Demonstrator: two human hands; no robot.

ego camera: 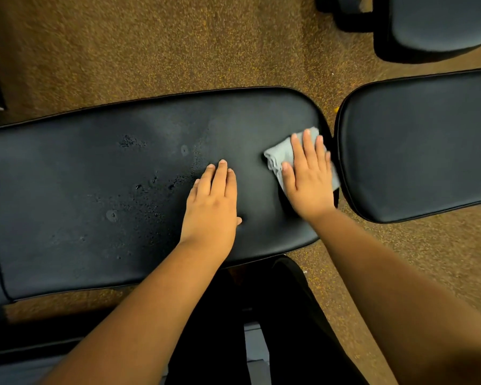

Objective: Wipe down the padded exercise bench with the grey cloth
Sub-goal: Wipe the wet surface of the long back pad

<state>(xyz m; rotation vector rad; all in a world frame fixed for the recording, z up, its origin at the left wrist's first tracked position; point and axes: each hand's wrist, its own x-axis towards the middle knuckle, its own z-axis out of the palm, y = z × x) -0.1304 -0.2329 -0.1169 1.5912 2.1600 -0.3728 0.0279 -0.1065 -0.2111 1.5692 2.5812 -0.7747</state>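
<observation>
right hand flat on the grey cloth, pressing it to the bench pad. left hand rests flat beside it.

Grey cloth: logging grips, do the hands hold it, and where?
Right hand presses grey cloth flat under its palm; left hand holds nothing.

A: What is the person wearing on the arms?

B: Nothing is covering them; both forearms are showing bare up to the frame's edge, with no sleeves, watch or rings on the left hand or the right hand.

A: And lower down?

B: Black trousers are covering the legs. The fingernails are looking short and unpainted.
</observation>
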